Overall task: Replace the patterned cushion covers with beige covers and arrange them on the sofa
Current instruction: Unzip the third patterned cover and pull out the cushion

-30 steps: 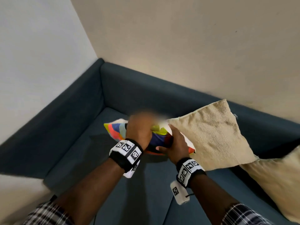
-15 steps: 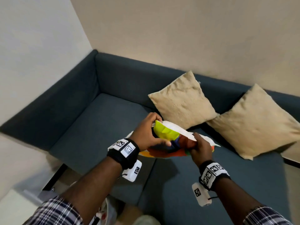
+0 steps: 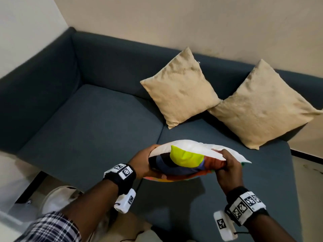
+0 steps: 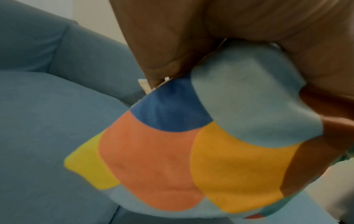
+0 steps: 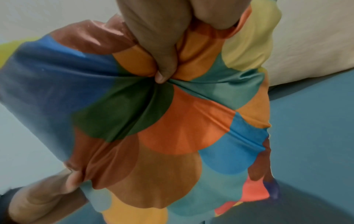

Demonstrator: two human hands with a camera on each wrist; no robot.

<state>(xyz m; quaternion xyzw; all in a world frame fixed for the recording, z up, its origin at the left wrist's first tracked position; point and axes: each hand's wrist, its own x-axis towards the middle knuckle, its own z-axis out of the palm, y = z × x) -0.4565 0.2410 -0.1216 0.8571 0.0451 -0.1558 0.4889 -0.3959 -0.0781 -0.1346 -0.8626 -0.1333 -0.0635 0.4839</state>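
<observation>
Nearest the camera, a plaid sleeve (image 3: 52,227) and two forearms with marker-printed wristbands (image 3: 122,173) reach out over the front edge of a dark teal sofa (image 3: 87,123). Between the hands, held just above the seat, is the patterned cushion cover (image 3: 185,163), a scalloped print of blue, orange, yellow, green and rust, with the white cushion insert (image 3: 183,147) inside it, its top bulging out of the cover's open edge. The left hand (image 3: 143,165) has its grip closed around the left end of the bundle, fingers curled over the white insert on top and under the coloured fabric below; the left wrist view shows its palm pressed against the pale blue and dark blue scallops (image 4: 191,136). The right hand (image 3: 229,165) has its grip closed on the cover's right end, fingers folded down over bunched fabric; in the right wrist view one finger (image 5: 162,60) digs into the cloth so that creases radiate from it across the orange and dark green patches (image 5: 153,121). Farther back, two beige-covered cushions lean against the sofa's backrest, set on their corners like diamonds: the left beige cushion (image 3: 180,88) near the middle, the right beige cushion (image 3: 262,105) just beside it, their corners touching. Behind the sofa rises a plain cream wall (image 3: 192,23).
</observation>
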